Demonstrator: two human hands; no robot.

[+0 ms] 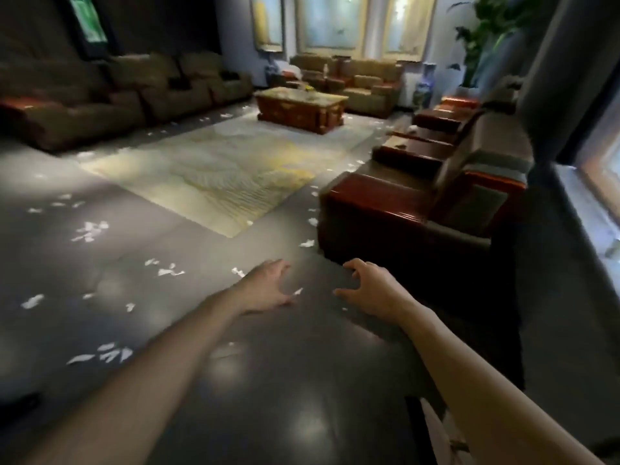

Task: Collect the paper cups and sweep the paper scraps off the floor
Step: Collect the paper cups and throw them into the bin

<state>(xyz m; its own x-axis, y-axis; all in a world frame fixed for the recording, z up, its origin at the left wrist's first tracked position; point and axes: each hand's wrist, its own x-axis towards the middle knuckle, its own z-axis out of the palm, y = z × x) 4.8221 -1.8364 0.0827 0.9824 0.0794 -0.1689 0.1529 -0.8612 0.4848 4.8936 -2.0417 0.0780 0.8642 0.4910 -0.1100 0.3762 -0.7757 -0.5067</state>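
Empty left hand point(266, 286) and right hand point(374, 292) reach mid-frame, fingers loosely spread. The dark glossy floor point(302, 397), lower left, carries white torn paper scraps point(90, 230). Likely just starting; next needs a broom.

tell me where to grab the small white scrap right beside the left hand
Probably pinch the scrap across its narrow width, coming straight down from above with the left hand, which is nearest. It looks like a thin sliver lying flat on the smooth floor, so no raised edge offers a grip from the side.
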